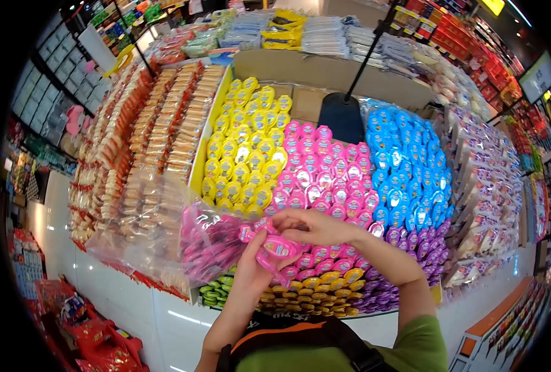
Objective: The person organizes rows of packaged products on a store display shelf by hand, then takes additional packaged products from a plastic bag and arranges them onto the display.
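Observation:
Several pink packs [276,249] are in my left hand [252,263], its fingers wrapped round them. My right hand [297,224] reaches in from the right, bent fingers touching the top of the same pink packs. Just left of my hands, a clear plastic bag [210,242] full of more pink packs lies over the display's front. Beyond my hands are rows of yellow packs [244,149], pink packs [325,167] and blue packs [405,161]. Orange-yellow packs [325,291] and purple packs [411,254] lie closer to my body.
A black stand base with a pole [341,118] rises from the back of the display. Long wrapped snacks [176,118] fill the left side, and white-purple packages [486,180] the right. A red-covered pile [105,344] stands at the lower left, a shelf [498,328] at the lower right.

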Demonstrator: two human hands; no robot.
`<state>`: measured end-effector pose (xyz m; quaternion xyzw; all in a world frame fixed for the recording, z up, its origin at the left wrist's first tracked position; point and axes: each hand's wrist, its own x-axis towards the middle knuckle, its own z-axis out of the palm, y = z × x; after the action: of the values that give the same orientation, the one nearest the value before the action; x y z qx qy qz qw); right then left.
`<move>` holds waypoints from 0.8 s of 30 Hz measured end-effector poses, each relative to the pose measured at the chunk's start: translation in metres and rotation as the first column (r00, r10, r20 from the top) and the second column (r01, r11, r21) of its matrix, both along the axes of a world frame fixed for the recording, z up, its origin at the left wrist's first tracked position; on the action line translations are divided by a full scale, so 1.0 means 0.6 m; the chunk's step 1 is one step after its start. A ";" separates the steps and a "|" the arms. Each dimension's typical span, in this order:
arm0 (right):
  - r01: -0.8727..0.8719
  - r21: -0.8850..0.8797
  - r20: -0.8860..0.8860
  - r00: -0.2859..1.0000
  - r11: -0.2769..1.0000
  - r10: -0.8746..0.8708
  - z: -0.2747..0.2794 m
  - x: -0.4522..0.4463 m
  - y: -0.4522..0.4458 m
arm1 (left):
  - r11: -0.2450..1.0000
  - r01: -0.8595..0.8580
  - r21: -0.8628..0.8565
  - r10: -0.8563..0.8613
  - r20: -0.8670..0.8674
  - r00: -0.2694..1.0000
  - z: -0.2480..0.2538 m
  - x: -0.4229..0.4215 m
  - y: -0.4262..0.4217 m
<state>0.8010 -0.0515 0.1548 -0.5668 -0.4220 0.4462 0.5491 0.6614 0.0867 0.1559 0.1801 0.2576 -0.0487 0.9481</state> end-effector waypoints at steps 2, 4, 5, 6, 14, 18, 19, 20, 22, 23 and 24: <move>-0.026 -0.045 0.048 0.998 0.999 0.029 0.009 -0.003 0.000 | 1.000 0.015 0.024 -0.015 -0.020 1.000 -0.006 -0.002 -0.011; 0.019 0.048 0.023 1.000 0.999 -0.020 -0.004 -0.022 0.005 | 0.996 0.001 -0.084 0.001 0.032 0.999 0.008 -0.002 -0.015; 0.036 0.099 0.009 0.999 0.994 -0.037 -0.006 -0.024 0.005 | 0.991 -0.009 -0.136 0.016 0.055 0.998 0.013 -0.003 -0.015; 0.076 -0.001 -0.147 0.986 0.997 -0.075 -0.002 -0.023 -0.005 | 0.982 -0.045 -0.183 0.055 0.050 0.997 0.013 -0.004 -0.014; 0.497 -0.169 -0.076 0.855 0.851 -0.514 0.028 0.074 -0.022 | 0.996 0.090 0.016 -0.090 -0.007 0.996 0.011 -0.006 -0.012; 0.808 0.111 0.157 0.560 0.578 -0.813 -0.022 0.285 -0.067 | 0.991 0.131 0.008 -0.129 -0.132 0.983 0.026 -0.021 -0.018; 0.845 0.156 0.231 0.473 0.512 -0.850 -0.036 0.333 -0.082 | 0.991 0.131 0.011 -0.128 -0.123 0.984 0.028 -0.027 -0.018; 0.841 0.165 0.359 0.436 0.516 -0.825 -0.045 0.363 -0.093 | 0.992 0.129 0.017 -0.126 -0.111 0.986 0.029 -0.032 -0.016; 0.832 0.180 0.591 0.335 0.525 -0.733 -0.062 0.408 -0.106 | 0.994 0.112 -0.020 -0.113 -0.086 0.990 0.031 -0.037 -0.012; 0.800 0.214 0.642 0.317 0.561 -0.698 -0.079 0.423 -0.107 | 0.995 0.096 -0.034 -0.099 -0.099 0.990 0.028 -0.041 -0.010; 0.764 0.244 0.691 0.295 0.597 -0.660 -0.097 0.437 -0.106 | 0.996 0.080 -0.048 -0.085 -0.114 0.990 0.024 -0.047 -0.008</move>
<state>1.0631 -0.1153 0.0965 -0.8540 -0.2737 -0.0816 0.4348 0.6335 0.0816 0.1701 0.1669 0.3032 -0.1038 0.9324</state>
